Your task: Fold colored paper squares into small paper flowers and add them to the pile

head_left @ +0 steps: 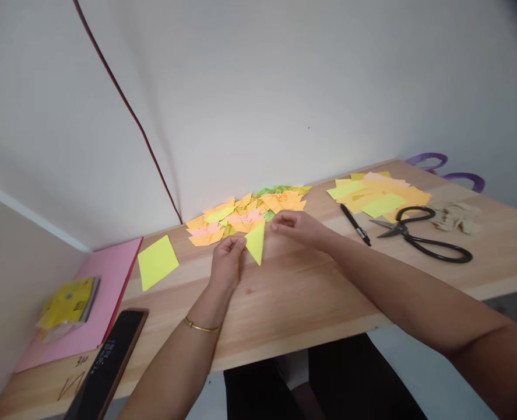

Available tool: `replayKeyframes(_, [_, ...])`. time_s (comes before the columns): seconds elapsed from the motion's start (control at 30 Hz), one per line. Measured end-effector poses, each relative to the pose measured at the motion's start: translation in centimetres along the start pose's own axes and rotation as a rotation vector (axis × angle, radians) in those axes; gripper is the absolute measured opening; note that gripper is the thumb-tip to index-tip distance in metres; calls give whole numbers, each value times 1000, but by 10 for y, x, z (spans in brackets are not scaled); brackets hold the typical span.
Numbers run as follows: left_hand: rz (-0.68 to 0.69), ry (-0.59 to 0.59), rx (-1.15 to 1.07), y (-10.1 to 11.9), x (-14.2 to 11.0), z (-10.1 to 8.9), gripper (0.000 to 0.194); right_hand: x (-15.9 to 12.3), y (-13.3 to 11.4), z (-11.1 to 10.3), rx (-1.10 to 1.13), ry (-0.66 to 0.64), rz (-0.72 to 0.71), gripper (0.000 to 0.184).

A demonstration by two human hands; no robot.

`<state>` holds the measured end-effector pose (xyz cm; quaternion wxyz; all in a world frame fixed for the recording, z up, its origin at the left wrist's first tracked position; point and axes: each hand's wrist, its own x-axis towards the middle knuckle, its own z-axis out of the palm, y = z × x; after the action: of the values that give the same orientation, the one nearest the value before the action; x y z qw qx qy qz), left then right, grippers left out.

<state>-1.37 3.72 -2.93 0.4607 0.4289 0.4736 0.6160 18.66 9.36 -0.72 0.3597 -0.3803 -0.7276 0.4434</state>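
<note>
A folded yellow paper triangle (255,240) is pinched by one edge between the thumb and fingers of the left hand (227,262), its point angled down over a wooden table (284,303). The right hand (297,226) hangs just beside it with fingers curled; from where I stand, I cannot tell whether the tips meet. A gold-toned bangle (202,328) circles the left wrist. Right behind the hands, a heap of folded paper pieces (247,216) in orange, pink, yellow and green lies along the wall (306,76). To the left are a flat yellow sheet (157,263) and a smartphone (113,356); to the right, a black pen (354,223), black-handled scissors (401,229) and loose sticky-note-like sheets (380,195).
</note>
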Motion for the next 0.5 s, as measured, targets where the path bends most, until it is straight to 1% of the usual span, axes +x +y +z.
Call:
replayKeyframes(0.07, [-13, 10, -78, -2, -1, 4, 17, -5, -1, 12, 90, -186, -19, 23])
replayKeyframes(0.1, [-20, 12, -107, -2, -1, 6, 16, -7, -2, 18, 112, -272, -36, 24])
replayKeyframes(0.13, [-28, 8, -125, -3, -2, 6, 16, -9, -2, 22, 113, -303, -44, 21])
replayKeyframes(0.17, [-40, -2, -125, -4, -3, 7, 16, -10, -2, 25, 102, -284, -43, 17])
replayKeyframes(0.23, [-70, -50, -54, -6, -5, 6, 16, -10, -3, 26, 68, -157, -24, 14])
replayKeyframes(0.3, [-98, -129, 88, -7, -7, 5, 16, -8, -4, 22, 56, -29, 1, 17])
replayKeyframes(0.33, [-111, -172, 161, -8, -8, 5, 17, -7, -5, 19, 67, 0, 9, 17])
replayKeyframes(0.4, [-115, -223, 248, -8, -9, 5, 21, -6, -5, 15, 145, -9, 19, 18])
replayKeyframes(0.43, [-104, -225, 248, -8, -9, 6, 22, -5, -4, 14, 209, -45, 14, 20])
replayKeyframes(0.5, [-71, -215, 179, -6, -9, 7, 24, -5, -2, 16, 335, -146, 1, 28])
